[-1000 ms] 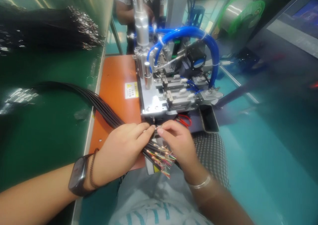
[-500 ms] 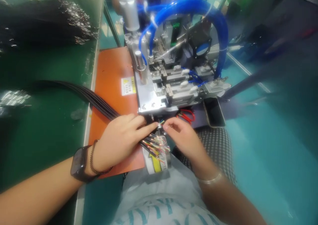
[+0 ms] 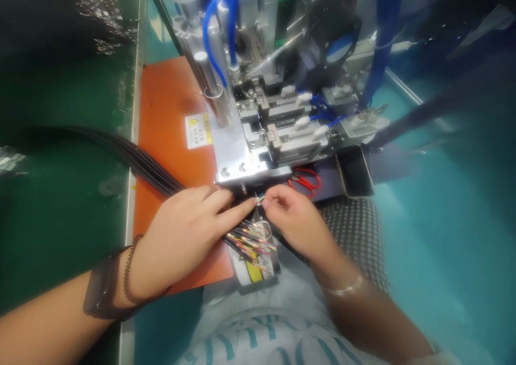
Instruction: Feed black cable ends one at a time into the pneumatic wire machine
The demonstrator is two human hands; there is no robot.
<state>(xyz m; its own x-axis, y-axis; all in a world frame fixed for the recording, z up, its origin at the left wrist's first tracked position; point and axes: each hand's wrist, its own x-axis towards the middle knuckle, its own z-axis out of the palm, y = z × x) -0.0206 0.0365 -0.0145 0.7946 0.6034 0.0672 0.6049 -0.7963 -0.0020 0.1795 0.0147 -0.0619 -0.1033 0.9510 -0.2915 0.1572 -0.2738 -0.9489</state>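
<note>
My left hand (image 3: 189,222) lies over a bundle of black cables (image 3: 149,166), its index finger stretched toward the machine's front edge and the other fingers curled. Its thumb and palm side are hidden. Just beyond that fingertip, thin coloured wires (image 3: 261,197) stick out, and my right hand (image 3: 290,209) pinches at them with thumb and index finger. Below my left hand, the stripped cable ends (image 3: 252,238) fan out, showing red, yellow, green and white wires. Close in front of both hands stands the metal plate of a bench machine (image 3: 242,163).
An orange board (image 3: 165,107) with a warning label (image 3: 198,130) lies left of the machine. Red-handled pliers or cutters (image 3: 306,181) and a phone (image 3: 355,171) lie to the right. Blue air hoses (image 3: 213,42) rise above. A green surface (image 3: 72,204) borders the left.
The view has shifted, with the machine appearing closer and higher. Both hands stay at the same wires. My right fingers look slightly more curled in.
</note>
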